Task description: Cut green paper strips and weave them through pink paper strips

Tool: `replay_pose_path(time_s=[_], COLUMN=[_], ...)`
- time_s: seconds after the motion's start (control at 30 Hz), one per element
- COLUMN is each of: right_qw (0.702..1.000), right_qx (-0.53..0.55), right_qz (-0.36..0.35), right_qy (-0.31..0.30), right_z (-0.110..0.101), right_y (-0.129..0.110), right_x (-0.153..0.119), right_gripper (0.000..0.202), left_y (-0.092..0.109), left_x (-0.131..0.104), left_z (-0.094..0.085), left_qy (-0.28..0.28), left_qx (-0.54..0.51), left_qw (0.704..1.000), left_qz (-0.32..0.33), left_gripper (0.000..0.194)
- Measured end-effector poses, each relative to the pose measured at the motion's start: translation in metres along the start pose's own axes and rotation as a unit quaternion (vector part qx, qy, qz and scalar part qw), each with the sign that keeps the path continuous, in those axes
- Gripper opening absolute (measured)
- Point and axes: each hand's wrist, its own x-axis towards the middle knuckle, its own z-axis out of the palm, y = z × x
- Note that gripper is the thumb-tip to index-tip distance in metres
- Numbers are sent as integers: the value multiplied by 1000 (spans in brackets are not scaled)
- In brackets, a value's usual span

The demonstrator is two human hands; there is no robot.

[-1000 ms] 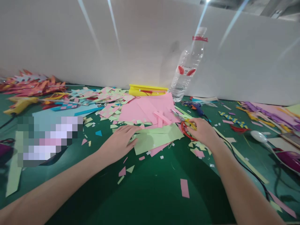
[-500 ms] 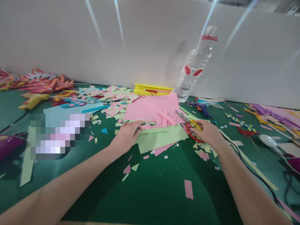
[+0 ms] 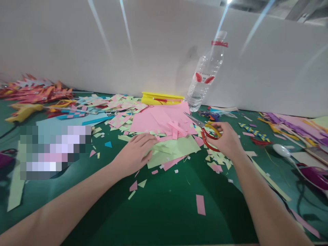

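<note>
My right hand (image 3: pixel 227 140) is closed on a pair of scissors (image 3: pixel 198 122) with red and yellow handles. The blades point away and to the left, above the edge of the pink paper. My left hand (image 3: pixel 135 152) lies palm down at the left edge of a light green sheet (image 3: pixel 183 147), thumb apart from the fingers. Any paper under its fingertips is hidden. Crossed pink strips (image 3: pixel 175 130) rest on a larger pink sheet (image 3: pixel 145 119), just behind the green one.
A clear plastic bottle (image 3: pixel 205 78) leans against the grey wall behind a yellow folded piece (image 3: pixel 162 99). Paper scraps (image 3: pixel 123 102) pile at back left, near a yellow glue gun (image 3: pixel 25 112). A white spoon (image 3: pixel 282 149) lies right. A pixelated patch hides something left.
The scissors have been raised slightly off the paper in my right hand. My left hand has spread further over the green paper, covering the strip's left end. The view has shifted a little right.
</note>
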Motion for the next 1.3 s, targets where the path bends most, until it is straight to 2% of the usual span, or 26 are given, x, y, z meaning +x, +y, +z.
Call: replay_pose_path(time_s=[0.07, 0.17, 0.27, 0.5, 0.67, 0.87, 1.17, 1.3], right_qw=[999, 998, 994, 973, 954, 949, 940, 937], right_qx=[1, 0, 4, 44, 62, 42, 62, 67], right_qz=[-30, -64, -105, -148, -147, -180, -189, -185], right_qy=[18, 7, -41, -171, -253, -255, -279, -287], right_z=[1, 2, 3, 2, -2, -3, -5, -4], right_y=[-1, -4, -5, -11, -18, -23, -24, -24], right_x=[-1, -4, -7, -11, -12, -13, -15, -15], right_gripper=[44, 40, 41, 44, 45, 35, 37, 39], left_y=[1, 1, 1, -1, -6, -12, -14, -18], left_x=[0, 0, 0, 0, 1, 3, 7, 11], left_z=[2, 6, 7, 3, 5, 9, 8, 6], left_qy=[-27, -35, -37, -36, -42, -52, -44, -78], left_qx=[-21, -25, -18, -27, -41, -46, -33, -26], left_qw=[999, 998, 999, 999, 998, 997, 998, 996], left_qz=[43, 43, 21, -27, -38, -27, 0, 33], left_gripper=[31, 31, 28, 28, 24, 22, 25, 25])
